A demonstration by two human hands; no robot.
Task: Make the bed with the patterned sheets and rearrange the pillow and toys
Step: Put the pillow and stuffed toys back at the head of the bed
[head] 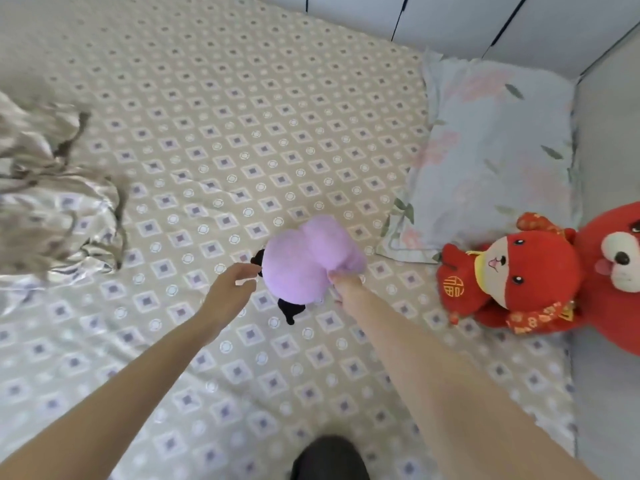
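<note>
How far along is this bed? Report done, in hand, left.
Done: the patterned sheet lies spread over the bed; the pillow sits at one end, the small red plush and big red plush beside it. In hand: the right hand grips the purple plush toy; the left hand is at its other side, grip unclear. Left, likely: placing that toy and spreading the crumpled cover bunched at the left.

Bright, even daylight, soft shadows; wide-angle bending at the edges, motion blur on the crumpled sheet [52, 188].
</note>
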